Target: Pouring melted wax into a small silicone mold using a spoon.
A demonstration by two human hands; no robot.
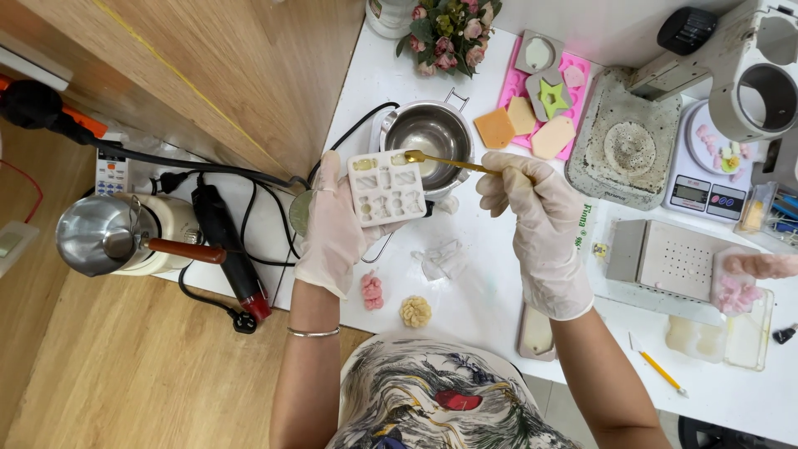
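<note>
My left hand, in a thin white glove, holds a small white mould with several shaped cavities, tilted slightly over the white table. My right hand, gloved too, grips a slim gold spoon by its handle. The spoon's bowl rests at the mould's upper right corner, right in front of a steel melting pot that holds pale liquid. Some cavities in the mould look filled with a yellowish liquid.
On the white table lie a pink flower piece and a cream flower piece. A pink mould tray with coloured slabs, a scale, a metal box and a pencil sit to the right. A kettle stands left.
</note>
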